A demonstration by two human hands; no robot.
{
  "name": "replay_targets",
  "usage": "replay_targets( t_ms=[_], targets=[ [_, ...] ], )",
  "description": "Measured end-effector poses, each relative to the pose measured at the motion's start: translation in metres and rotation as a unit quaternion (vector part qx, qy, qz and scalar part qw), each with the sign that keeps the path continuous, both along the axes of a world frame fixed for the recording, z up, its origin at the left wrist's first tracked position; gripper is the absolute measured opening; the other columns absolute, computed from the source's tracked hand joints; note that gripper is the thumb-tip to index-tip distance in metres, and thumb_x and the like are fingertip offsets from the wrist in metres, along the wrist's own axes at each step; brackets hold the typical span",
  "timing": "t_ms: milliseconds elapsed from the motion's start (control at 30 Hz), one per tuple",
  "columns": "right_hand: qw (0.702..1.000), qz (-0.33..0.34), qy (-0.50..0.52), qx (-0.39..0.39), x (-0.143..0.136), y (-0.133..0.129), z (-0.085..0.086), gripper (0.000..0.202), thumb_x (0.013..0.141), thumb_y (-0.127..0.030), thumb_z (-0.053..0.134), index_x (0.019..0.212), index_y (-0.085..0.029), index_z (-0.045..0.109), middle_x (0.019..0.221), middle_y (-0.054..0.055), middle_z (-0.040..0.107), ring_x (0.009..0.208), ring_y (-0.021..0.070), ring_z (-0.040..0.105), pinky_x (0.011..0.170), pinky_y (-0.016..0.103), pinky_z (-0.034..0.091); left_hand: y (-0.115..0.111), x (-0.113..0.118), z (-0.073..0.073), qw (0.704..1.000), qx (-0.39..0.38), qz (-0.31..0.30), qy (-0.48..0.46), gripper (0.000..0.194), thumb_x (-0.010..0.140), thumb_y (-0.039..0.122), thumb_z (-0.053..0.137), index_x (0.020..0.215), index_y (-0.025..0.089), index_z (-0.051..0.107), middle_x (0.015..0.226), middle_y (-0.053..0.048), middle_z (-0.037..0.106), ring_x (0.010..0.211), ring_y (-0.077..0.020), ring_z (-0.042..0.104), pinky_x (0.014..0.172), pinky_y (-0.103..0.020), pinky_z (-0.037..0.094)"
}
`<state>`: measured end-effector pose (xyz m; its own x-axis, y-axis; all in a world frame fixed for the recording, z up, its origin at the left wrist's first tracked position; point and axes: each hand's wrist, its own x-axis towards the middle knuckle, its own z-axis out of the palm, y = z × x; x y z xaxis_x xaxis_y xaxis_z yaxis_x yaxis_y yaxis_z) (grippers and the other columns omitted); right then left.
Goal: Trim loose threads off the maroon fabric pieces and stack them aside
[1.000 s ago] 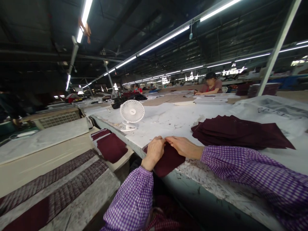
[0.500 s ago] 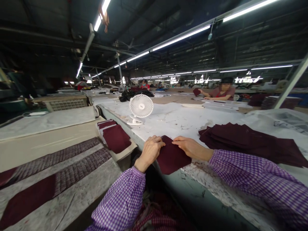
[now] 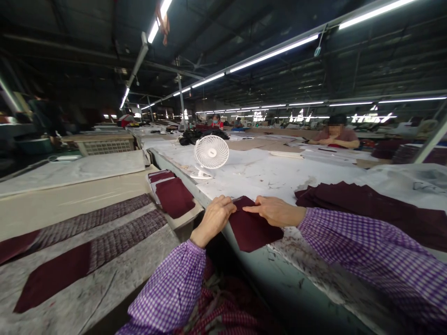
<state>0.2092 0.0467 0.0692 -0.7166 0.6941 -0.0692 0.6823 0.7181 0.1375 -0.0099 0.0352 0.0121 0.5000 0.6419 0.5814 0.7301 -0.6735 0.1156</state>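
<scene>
A dark maroon fabric piece (image 3: 256, 232) with cut corners lies at the near edge of the white-covered table, its lower end hanging past the edge. My left hand (image 3: 215, 217) is closed, with thumb and fingertips pinching its upper left corner. My right hand (image 3: 277, 211) points across the same piece, its index finger stretched out on the cloth near the top and the other fingers curled. A fanned stack of maroon fabric pieces (image 3: 366, 209) lies to the right of my right hand. A smaller stack of maroon pieces (image 3: 174, 197) sits left of my left hand.
A white fan (image 3: 211, 152) stands on the table (image 3: 254, 170) ahead of my hands. Rows of overlapped maroon pieces (image 3: 56, 279) lie on the left-hand bench. A dark gap separates bench and table. A co-worker (image 3: 335, 135) sits across at the right.
My right hand has shifted from gripping the fabric's top edge to pressing a stretched index finger on it. The view has turned slightly left. The co-worker's arm has drawn in.
</scene>
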Motion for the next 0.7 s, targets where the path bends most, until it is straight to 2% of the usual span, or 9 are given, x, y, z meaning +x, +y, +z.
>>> replay_targets(
  t_ms=[67, 133, 233, 300, 533, 633, 700],
  targets=[
    [1.0, -0.014, -0.025, 0.003, -0.006, -0.001, 0.004, 0.059, 0.082, -0.008, 0.041, 0.135, -0.033, 0.043, 0.094, 0.01, 0.054, 0.079, 0.0192, 0.054, 0.074, 0.032, 0.04, -0.002, -0.003, -0.002, 1.0, 0.011, 0.0, 0.004, 0.029, 0.093, 0.021, 0.037, 0.088, 0.018, 0.065, 0.083, -0.006, 0.058, 0.083, -0.0176, 0.048, 0.077, -0.03, 0.04],
    [0.998, -0.02, -0.051, 0.003, -0.012, -0.002, 0.009, 0.058, 0.083, -0.01, 0.041, 0.136, -0.036, 0.041, 0.092, 0.01, 0.055, 0.077, 0.0192, 0.055, 0.071, 0.032, 0.039, -0.001, -0.006, -0.005, 0.999, 0.0, 0.003, -0.034, 0.025, 0.092, 0.022, 0.04, 0.09, 0.017, 0.064, 0.085, -0.006, 0.059, 0.083, -0.0174, 0.049, 0.078, -0.03, 0.041],
    [0.996, -0.008, -0.084, -0.004, -0.017, -0.003, 0.017, 0.058, 0.084, -0.012, 0.041, 0.137, -0.036, 0.039, 0.09, 0.009, 0.056, 0.076, 0.0192, 0.055, 0.068, 0.03, 0.038, 0.002, -0.008, -0.009, 0.993, -0.035, 0.01, -0.109, 0.016, 0.087, 0.023, 0.05, 0.089, 0.017, 0.064, 0.085, -0.005, 0.059, 0.084, -0.0174, 0.051, 0.078, -0.029, 0.043],
    [0.995, 0.003, -0.102, -0.01, -0.019, -0.002, 0.022, 0.058, 0.084, -0.012, 0.041, 0.137, -0.034, 0.039, 0.089, 0.009, 0.056, 0.076, 0.0189, 0.056, 0.067, 0.028, 0.038, 0.004, -0.009, -0.011, 0.991, -0.044, 0.007, -0.126, 0.014, 0.086, 0.022, 0.052, 0.083, 0.018, 0.065, 0.083, -0.004, 0.059, 0.082, -0.0172, 0.052, 0.077, -0.029, 0.043],
    [0.989, 0.019, -0.14, -0.037, -0.027, 0.004, 0.032, 0.062, 0.081, -0.009, 0.041, 0.138, -0.033, 0.038, 0.087, 0.01, 0.061, 0.074, 0.0207, 0.057, 0.066, 0.029, 0.038, 0.001, -0.011, -0.023, 0.995, 0.051, 0.015, -0.081, 0.025, 0.092, 0.027, 0.042, 0.086, 0.021, 0.066, 0.083, -0.004, 0.059, 0.08, -0.0175, 0.049, 0.073, -0.03, 0.039],
    [0.989, 0.043, -0.133, -0.041, -0.032, 0.005, 0.033, 0.065, 0.079, -0.006, 0.043, 0.138, -0.032, 0.038, 0.085, 0.009, 0.063, 0.075, 0.0215, 0.057, 0.066, 0.03, 0.038, 0.001, -0.012, -0.027, 0.993, 0.05, 0.007, -0.103, 0.026, 0.091, 0.03, 0.042, 0.087, 0.022, 0.067, 0.084, -0.005, 0.06, 0.08, -0.0174, 0.049, 0.072, -0.03, 0.038],
    [0.989, 0.053, -0.129, -0.041, -0.034, 0.005, 0.033, 0.066, 0.078, -0.005, 0.044, 0.138, -0.032, 0.039, 0.086, 0.009, 0.064, 0.075, 0.0211, 0.057, 0.066, 0.03, 0.038, 0.0, -0.014, -0.028, 0.987, 0.024, -0.006, -0.158, 0.025, 0.091, 0.031, 0.044, 0.089, 0.022, 0.067, 0.086, -0.005, 0.061, 0.082, -0.0172, 0.05, 0.075, -0.03, 0.039]
  ],
)
